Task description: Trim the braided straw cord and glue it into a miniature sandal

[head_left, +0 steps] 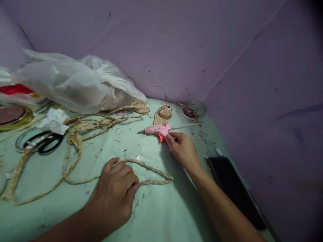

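My right hand (183, 148) grips the handle of a pink hot glue gun (156, 130), whose nozzle points left and whose small light glows. A clear glue stick (186, 126) sticks out of its back end. My left hand (118, 190) is closed on a braided straw rope (157, 182) lying on the table; a loop of it extends to the right of my fingers. Just behind the glue gun lies a woven straw piece (163, 116) with fringe and red beads. More of the rope runs left in loose coils.
A white plastic bag (75, 84) stands at the back left. Black-handled scissors (46, 143), crumpled white paper (54, 121) and a round tin (12, 116) lie at the left. At the right are a black phone (234, 188) and a small dish of beads (189, 113), near the purple wall (264, 111).
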Available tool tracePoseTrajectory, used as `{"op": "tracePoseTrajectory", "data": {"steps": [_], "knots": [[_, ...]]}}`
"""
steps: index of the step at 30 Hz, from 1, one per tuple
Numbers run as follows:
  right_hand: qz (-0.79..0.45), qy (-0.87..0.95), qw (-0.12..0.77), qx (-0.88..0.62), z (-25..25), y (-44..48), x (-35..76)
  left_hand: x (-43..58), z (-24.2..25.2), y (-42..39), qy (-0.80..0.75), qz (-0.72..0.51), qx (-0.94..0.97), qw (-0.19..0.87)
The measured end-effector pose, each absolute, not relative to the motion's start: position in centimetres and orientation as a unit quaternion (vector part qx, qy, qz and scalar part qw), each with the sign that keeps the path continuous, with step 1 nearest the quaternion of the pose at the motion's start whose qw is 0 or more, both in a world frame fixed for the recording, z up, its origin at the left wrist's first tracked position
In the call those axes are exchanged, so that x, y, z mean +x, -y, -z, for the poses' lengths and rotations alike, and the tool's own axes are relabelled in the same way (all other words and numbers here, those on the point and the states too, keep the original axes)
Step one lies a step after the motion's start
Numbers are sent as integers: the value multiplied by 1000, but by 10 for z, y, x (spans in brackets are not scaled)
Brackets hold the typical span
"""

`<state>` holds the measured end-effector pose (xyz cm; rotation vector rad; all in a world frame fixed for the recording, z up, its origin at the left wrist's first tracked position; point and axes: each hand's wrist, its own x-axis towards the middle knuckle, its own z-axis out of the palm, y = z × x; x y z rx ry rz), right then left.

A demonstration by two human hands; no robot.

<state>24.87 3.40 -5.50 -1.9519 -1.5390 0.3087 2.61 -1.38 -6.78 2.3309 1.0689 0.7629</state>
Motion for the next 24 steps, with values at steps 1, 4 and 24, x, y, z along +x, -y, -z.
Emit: {"op": "tracePoseTrajectory", "data": {"steps": [1,4,24], "knots": [[-91,596,321,-730,50,-26,249,26,68,14,-388,-281,847,232],[-122,646,379,-652,35,9,251,26,66,14,-386,-290,845,229],[-227,762,330,-510,65,63,251,36,60,8,-341,-292,880,154]]}}
